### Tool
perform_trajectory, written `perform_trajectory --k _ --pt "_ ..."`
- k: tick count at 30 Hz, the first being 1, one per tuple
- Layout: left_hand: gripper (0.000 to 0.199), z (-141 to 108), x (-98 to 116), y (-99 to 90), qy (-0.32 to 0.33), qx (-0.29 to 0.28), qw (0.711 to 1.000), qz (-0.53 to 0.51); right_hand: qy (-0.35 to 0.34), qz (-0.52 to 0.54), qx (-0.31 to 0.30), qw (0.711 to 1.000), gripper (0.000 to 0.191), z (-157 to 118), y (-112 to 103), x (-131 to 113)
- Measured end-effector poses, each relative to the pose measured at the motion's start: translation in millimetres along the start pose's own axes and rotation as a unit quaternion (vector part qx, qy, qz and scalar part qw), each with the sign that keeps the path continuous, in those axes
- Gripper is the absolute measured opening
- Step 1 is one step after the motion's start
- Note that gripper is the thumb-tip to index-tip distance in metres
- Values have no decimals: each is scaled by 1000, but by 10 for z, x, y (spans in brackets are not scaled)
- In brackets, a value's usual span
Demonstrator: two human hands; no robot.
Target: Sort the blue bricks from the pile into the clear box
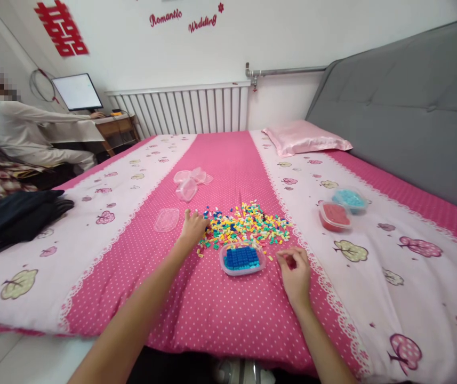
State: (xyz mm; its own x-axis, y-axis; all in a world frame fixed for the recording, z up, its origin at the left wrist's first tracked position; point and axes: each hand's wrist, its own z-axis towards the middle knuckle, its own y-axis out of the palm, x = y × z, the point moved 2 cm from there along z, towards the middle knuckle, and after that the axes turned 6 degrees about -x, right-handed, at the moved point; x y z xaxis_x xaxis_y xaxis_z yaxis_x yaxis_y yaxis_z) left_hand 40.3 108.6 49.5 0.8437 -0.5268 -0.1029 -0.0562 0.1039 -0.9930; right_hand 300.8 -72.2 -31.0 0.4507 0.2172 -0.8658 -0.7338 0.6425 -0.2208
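**Two hands around loose pieces on a soft bed**

Through the head camera I saw the left hand (194, 228) at the left edge of the loose pile of small coloured pieces (248, 226), its fingers partly spread. The right hand (298, 277) was apart from it, near the pile's right side, with thumb and finger curled close together. Whether either hand gripped a piece, I could not tell. The pile lay on the bed (212, 325), just beyond the middle tub (242, 272), which held blue blocks (241, 256).

In my judgement, the soft bedding was the main risk: a hand pressing down beside the tub could tilt it and disturb the blocks inside. A wide sweep of the left hand could spread pieces toward the flat clear lid (167, 220). Also, the mixed colours lay so close that a wrong one could be picked easily.

Some things stayed unclear to me — the left fingertips blended with the pieces, and the tub's lower contents were hard to read. The stacked clear containers (187, 190) overlapped, so I could not count them. The person at the desk (16, 125) was cut off by the left border.
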Motion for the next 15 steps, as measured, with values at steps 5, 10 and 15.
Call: perform_trajectory --k 5,10,15 --pt "19 -5 -15 -19 47 -23 998 18 0 7 -2 1000 13 -1 9 8" --pt "20 28 -66 -5 74 -39 996 18 1 8 -6 1000 15 -2 5 13" --pt "16 92 -123 6 84 -41 996 12 0 8 -9 1000 15 -10 -8 -16"
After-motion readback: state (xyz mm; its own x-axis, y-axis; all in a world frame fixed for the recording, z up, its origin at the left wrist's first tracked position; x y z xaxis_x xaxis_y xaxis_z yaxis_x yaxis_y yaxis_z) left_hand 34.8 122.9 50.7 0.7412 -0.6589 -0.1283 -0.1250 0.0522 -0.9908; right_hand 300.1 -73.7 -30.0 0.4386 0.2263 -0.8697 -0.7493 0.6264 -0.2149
